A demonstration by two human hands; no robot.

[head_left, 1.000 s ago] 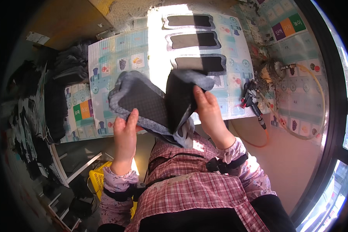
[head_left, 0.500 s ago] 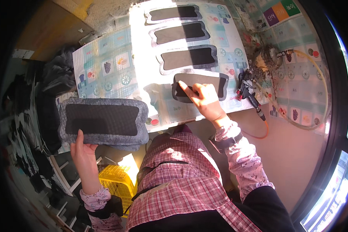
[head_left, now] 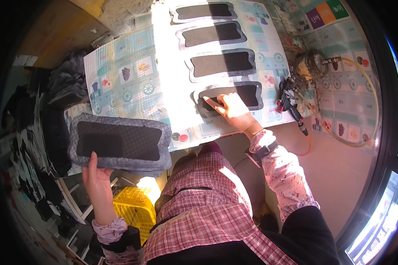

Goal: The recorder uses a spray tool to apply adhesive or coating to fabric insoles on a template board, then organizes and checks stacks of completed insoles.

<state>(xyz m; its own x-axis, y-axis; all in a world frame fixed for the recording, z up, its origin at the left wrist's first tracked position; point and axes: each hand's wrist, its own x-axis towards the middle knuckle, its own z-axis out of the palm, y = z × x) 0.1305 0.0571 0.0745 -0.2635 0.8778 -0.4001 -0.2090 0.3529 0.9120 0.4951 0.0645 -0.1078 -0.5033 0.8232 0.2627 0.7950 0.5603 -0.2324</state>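
My left hand [head_left: 97,183] grips the near edge of a thick stack of grey fabric pieces [head_left: 119,118], thumb on top and the other fingers underneath. A dark, finely textured rectangular panel fills the middle of the top piece. On the board, my right hand [head_left: 234,112] rests its outstretched index finger on the nearest piece of a row, a flat grey-bordered piece [head_left: 247,95] with a dark centre. Its other fingers curl loosely, holding nothing. Beyond it lie three similar pieces: one [head_left: 221,64] close behind, another [head_left: 212,35] farther back, and the last [head_left: 203,12] at the far edge.
A patterned sheet covers the board [head_left: 124,88]. At its right edge lies a black spray gun [head_left: 289,104] with an orange hose. Dark material [head_left: 66,84] is piled at the left. Below the stack stands a yellow plastic basket [head_left: 135,203].
The nearest piece has turned slightly and now lies more in line with the row, with my right index finger still on it. My left hand keeps the stack. The view has shifted slightly.
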